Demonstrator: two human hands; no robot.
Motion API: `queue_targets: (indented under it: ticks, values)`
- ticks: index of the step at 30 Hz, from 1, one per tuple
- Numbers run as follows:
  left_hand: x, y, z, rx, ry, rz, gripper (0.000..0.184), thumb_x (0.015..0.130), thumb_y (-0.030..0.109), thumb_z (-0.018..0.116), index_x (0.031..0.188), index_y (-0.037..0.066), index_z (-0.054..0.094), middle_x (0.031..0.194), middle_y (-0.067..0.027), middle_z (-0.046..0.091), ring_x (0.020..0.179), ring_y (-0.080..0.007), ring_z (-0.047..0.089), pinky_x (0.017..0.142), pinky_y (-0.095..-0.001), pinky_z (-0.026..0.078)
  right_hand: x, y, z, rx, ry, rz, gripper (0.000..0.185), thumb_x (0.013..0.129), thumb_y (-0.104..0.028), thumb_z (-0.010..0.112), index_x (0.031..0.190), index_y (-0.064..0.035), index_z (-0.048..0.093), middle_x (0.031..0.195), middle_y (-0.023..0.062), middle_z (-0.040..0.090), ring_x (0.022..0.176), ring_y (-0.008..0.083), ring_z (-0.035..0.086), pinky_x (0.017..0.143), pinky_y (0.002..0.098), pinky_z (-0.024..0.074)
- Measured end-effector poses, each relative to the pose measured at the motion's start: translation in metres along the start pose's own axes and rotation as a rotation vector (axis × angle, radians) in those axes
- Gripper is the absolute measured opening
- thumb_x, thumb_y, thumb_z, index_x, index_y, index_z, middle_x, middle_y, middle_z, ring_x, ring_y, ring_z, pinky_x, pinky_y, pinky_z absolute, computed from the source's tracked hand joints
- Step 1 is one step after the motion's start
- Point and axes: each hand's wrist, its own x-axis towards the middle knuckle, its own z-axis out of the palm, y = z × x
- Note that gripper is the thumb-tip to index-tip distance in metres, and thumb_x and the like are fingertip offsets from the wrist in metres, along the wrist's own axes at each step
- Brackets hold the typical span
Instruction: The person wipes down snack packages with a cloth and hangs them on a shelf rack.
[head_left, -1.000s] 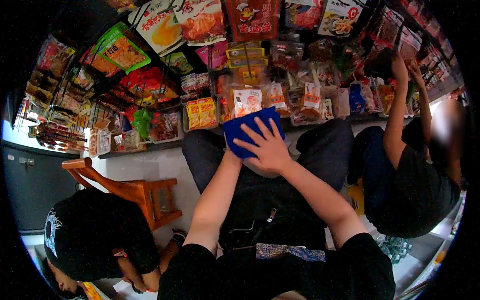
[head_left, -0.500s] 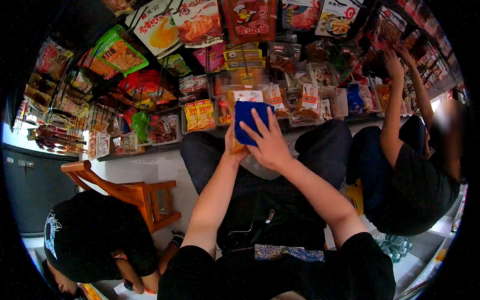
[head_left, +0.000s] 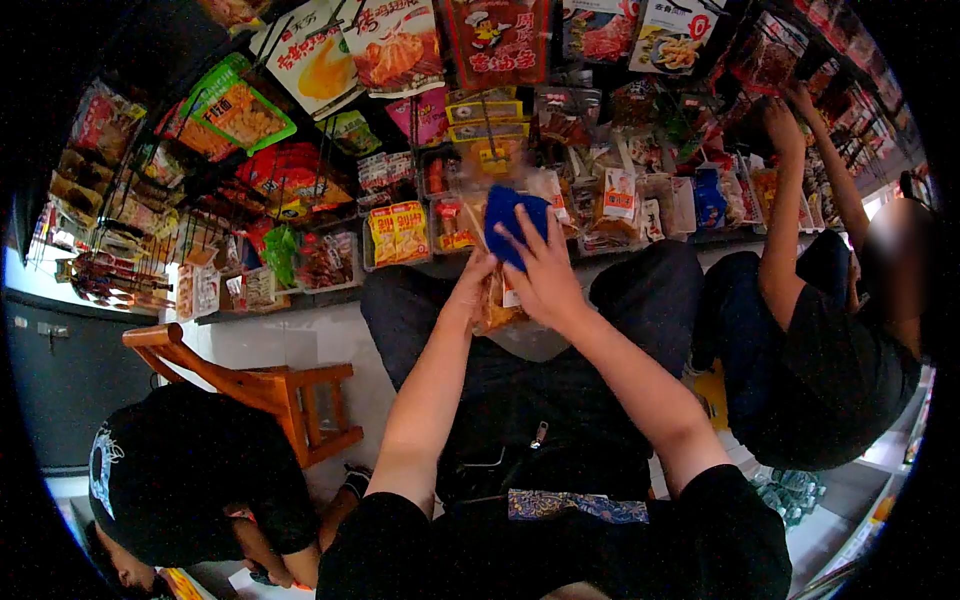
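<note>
My left hand [head_left: 474, 288] is wrapped round the left side of a clear-wrapped snack packet [head_left: 496, 312] with orange-brown contents, held up above my lap. Across its upper part lies a dark blue cloth [head_left: 508, 208], which my right hand [head_left: 548, 278] presses against the packet with fingers spread. The cloth and right hand cover much of the packet's face. Just beyond my hands, a yellow-and-red snack bag [head_left: 398, 232] stands in a clear tray, and orange-labelled packets [head_left: 618, 192] sit further right.
Hanging snack bags [head_left: 393, 45] fill the rack ahead, above a shelf of trays. At right, a person [head_left: 815, 370] reaches up to the rack. Another person [head_left: 195, 480] bends low at left, beside a wooden chair [head_left: 300, 400]. A grey cabinet [head_left: 50, 380] stands far left.
The blue cloth and my right hand have shifted slightly up and right over the packet, now tilted. More of the packet's lower part shows. My left hand has moved slightly.
</note>
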Motion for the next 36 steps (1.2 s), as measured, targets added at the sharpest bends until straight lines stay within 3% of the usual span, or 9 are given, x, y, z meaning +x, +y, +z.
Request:
queue_targets:
  ticks: [5, 12, 17, 19, 21, 22, 28, 31, 36]
  values:
    - [0.005, -0.008, -0.018, -0.066, -0.137, -0.071, 0.08, 0.076, 0.029, 0.069, 0.14, 0.011, 0.025, 0.132, -0.0099, 0.045, 0.119, -0.0249, 0.048, 0.099, -0.0391, 0.04, 0.005, 0.001, -0.02, -0.085, -0.072, -0.173, 0.047, 0.089, -0.03, 0.045, 0.134, -0.0147, 0.044, 0.148, 0.0081, 0.024, 0.135, 0.0438, 0.012, 0.109, 0.0556, 0.0106]
    - [0.001, -0.012, 0.001, 0.217, -0.104, -0.137, 0.059, 0.073, 0.014, 0.069, 0.126, 0.005, 0.045, 0.114, -0.0098, 0.057, 0.105, -0.0237, 0.056, 0.09, -0.0376, 0.045, 0.025, 0.022, -0.014, -0.022, -0.048, 0.017, 0.049, 0.09, -0.034, 0.045, 0.136, -0.0172, 0.042, 0.147, 0.0089, 0.027, 0.136, 0.0375, 0.019, 0.109, 0.0545, 0.011]
    - [0.026, -0.014, -0.036, 0.816, -0.009, -0.622, 0.062, 0.08, 0.01, 0.064, 0.133, 0.007, 0.033, 0.12, -0.0128, 0.051, 0.105, -0.0208, 0.055, 0.088, -0.0353, 0.046, 0.011, 0.0, -0.01, -0.186, -0.146, -0.285, 0.049, 0.089, -0.038, 0.046, 0.135, -0.0187, 0.044, 0.147, 0.0083, 0.027, 0.136, 0.0349, 0.02, 0.109, 0.0542, 0.0116]
    - [0.018, -0.008, -0.025, 0.843, 0.047, -0.624, 0.058, 0.08, 0.008, 0.062, 0.131, 0.005, 0.035, 0.117, -0.0129, 0.053, 0.103, -0.0206, 0.056, 0.086, -0.035, 0.048, 0.015, 0.004, -0.012, -0.227, -0.169, -0.323, 0.049, 0.089, -0.038, 0.045, 0.134, -0.0185, 0.044, 0.147, 0.0078, 0.027, 0.136, 0.0338, 0.021, 0.109, 0.0543, 0.0119]
    - [-0.007, 0.012, 0.023, 0.559, 0.104, -0.366, 0.055, 0.081, 0.007, 0.061, 0.13, 0.004, 0.037, 0.116, -0.013, 0.054, 0.103, -0.0204, 0.057, 0.085, -0.0347, 0.048, 0.023, 0.011, -0.007, -0.148, -0.117, -0.195, 0.048, 0.09, -0.037, 0.043, 0.134, -0.0163, 0.044, 0.145, 0.0081, 0.032, 0.134, 0.032, 0.025, 0.11, 0.0515, 0.0141]
    - [0.004, -0.001, 0.004, 0.388, -0.085, -0.254, 0.055, 0.082, 0.005, 0.059, 0.131, 0.004, 0.037, 0.117, -0.0129, 0.054, 0.107, -0.0223, 0.055, 0.087, -0.0351, 0.047, 0.027, 0.014, -0.007, -0.089, -0.101, -0.111, 0.048, 0.091, -0.037, 0.042, 0.134, -0.0143, 0.044, 0.144, 0.0082, 0.033, 0.134, 0.0317, 0.027, 0.11, 0.0507, 0.0149]
    - [0.008, -0.009, -0.006, 0.327, -0.102, -0.144, 0.067, 0.077, 0.005, 0.062, 0.136, 0.008, 0.032, 0.127, -0.0099, 0.049, 0.115, -0.0264, 0.05, 0.094, -0.0406, 0.043, 0.035, 0.048, 0.001, 0.172, -0.008, 0.301, 0.052, 0.094, -0.035, 0.037, 0.126, 0.0046, 0.045, 0.138, 0.0185, 0.039, 0.129, 0.0383, 0.032, 0.109, 0.0448, 0.0199]
    - [0.008, -0.005, 0.001, 0.143, -0.026, -0.178, 0.062, 0.079, 0.007, 0.06, 0.135, 0.008, 0.034, 0.128, -0.0112, 0.049, 0.116, -0.0265, 0.05, 0.093, -0.0397, 0.043, 0.025, 0.042, 0.001, 0.186, -0.006, 0.235, 0.051, 0.093, -0.035, 0.038, 0.123, 0.0046, 0.049, 0.138, 0.0164, 0.04, 0.13, 0.0377, 0.03, 0.109, 0.0486, 0.0175]
    - [0.007, -0.011, 0.005, 0.346, 0.018, -0.26, 0.056, 0.086, 0.015, 0.058, 0.136, 0.006, 0.035, 0.129, -0.0109, 0.048, 0.112, -0.0231, 0.051, 0.089, -0.0371, 0.045, 0.015, 0.008, 0.006, -0.01, -0.136, -0.068, 0.047, 0.092, -0.035, 0.04, 0.125, -0.0033, 0.051, 0.138, 0.0086, 0.042, 0.133, 0.0333, 0.027, 0.109, 0.054, 0.0122]
